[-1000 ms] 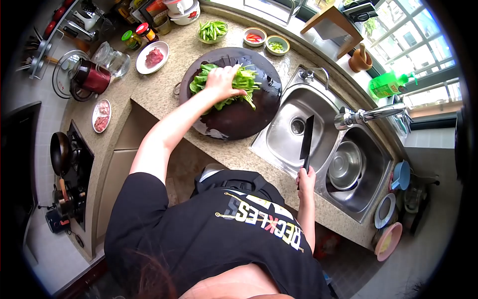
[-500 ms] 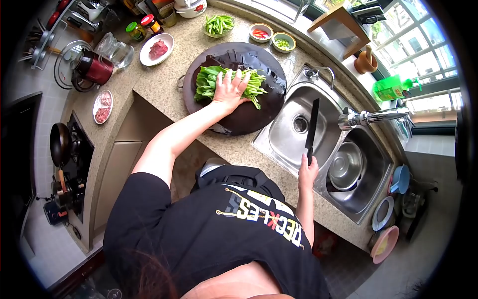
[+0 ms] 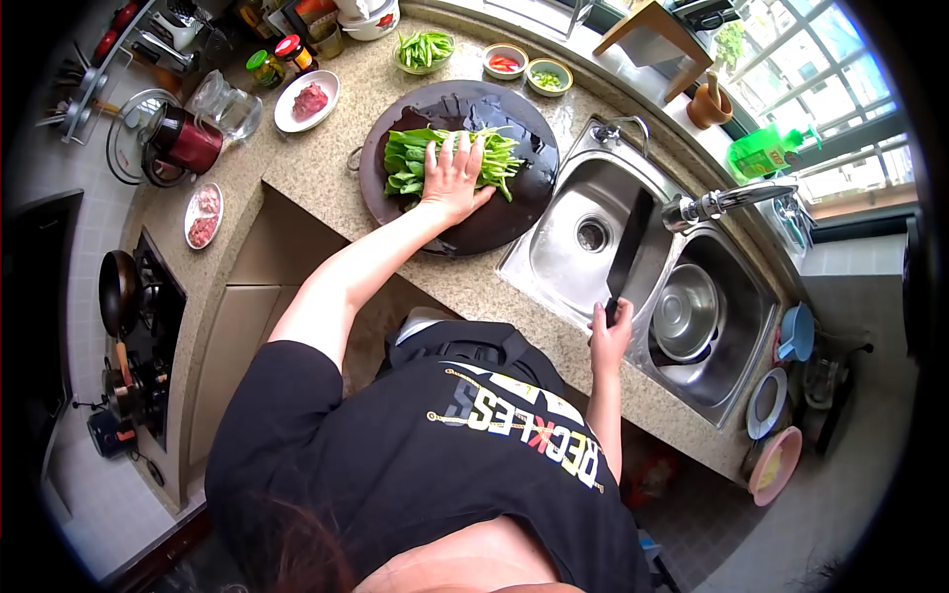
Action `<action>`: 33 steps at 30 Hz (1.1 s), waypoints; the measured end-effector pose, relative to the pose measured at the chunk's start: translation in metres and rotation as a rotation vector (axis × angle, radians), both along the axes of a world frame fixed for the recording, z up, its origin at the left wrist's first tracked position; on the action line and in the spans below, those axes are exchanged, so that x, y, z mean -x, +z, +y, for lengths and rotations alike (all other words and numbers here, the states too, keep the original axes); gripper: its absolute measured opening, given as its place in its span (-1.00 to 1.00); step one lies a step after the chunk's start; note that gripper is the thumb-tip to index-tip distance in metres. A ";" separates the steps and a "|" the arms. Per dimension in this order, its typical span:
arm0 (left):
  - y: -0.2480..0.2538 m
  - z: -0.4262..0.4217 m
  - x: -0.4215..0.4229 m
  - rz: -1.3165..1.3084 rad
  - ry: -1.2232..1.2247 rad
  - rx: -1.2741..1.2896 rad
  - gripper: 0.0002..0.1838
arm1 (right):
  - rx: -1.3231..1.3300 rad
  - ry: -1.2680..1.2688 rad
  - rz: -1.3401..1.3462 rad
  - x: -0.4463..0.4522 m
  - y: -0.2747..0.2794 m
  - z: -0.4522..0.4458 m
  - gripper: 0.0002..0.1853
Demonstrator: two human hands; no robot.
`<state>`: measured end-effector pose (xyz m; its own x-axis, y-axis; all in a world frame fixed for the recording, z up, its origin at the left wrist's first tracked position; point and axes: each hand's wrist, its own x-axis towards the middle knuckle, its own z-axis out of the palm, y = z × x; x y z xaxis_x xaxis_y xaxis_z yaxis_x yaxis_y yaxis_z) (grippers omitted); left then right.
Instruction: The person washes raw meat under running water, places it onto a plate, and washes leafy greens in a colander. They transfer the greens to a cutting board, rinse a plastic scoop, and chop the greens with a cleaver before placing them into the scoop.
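Observation:
A bunch of leafy greens (image 3: 403, 158) lies across the dark round cutting board (image 3: 474, 107). My left hand (image 3: 454, 180) presses down flat on the middle of the bunch, fingers spread, with leaves showing on one side and stems on the other. Over the edge of the sink, my right hand (image 3: 612, 331) is closed round the handle of a cleaver (image 3: 630, 239). Its dark, broad blade points up and away above the left basin, apart from the board and the greens.
Behind the board stand bowls of green pieces (image 3: 424, 51), red pieces (image 3: 503, 62) and chopped green bits (image 3: 549, 77). Plates of meat (image 3: 307, 101) (image 3: 204, 216) are at the left. The double sink (image 3: 563, 247) holds a metal bowl (image 3: 684, 311); a faucet (image 3: 727, 202) juts over it.
My left hand has flattened and spread over the greens, which are gathered closer together. The cleaver has turned in my right hand, so more of its blade's broad side shows.

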<state>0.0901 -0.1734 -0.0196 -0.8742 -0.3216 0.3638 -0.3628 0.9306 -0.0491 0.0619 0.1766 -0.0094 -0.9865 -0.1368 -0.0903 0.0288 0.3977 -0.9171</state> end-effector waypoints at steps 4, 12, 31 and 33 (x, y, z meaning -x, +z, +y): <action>0.005 -0.003 -0.006 -0.119 -0.084 -0.038 0.01 | -0.151 0.097 0.095 0.010 -0.001 -0.002 -0.83; 0.056 -0.053 0.037 -0.445 -0.307 -0.241 -0.15 | 0.044 0.152 -0.013 0.005 -0.048 0.004 -0.85; 0.023 -0.048 0.019 -0.159 -0.412 -0.154 -0.18 | 0.085 0.136 0.105 -0.020 -0.039 -0.041 -0.86; 0.017 -0.047 0.016 -0.110 -0.397 -0.089 -0.18 | 0.114 0.119 0.160 -0.023 -0.026 -0.055 -0.85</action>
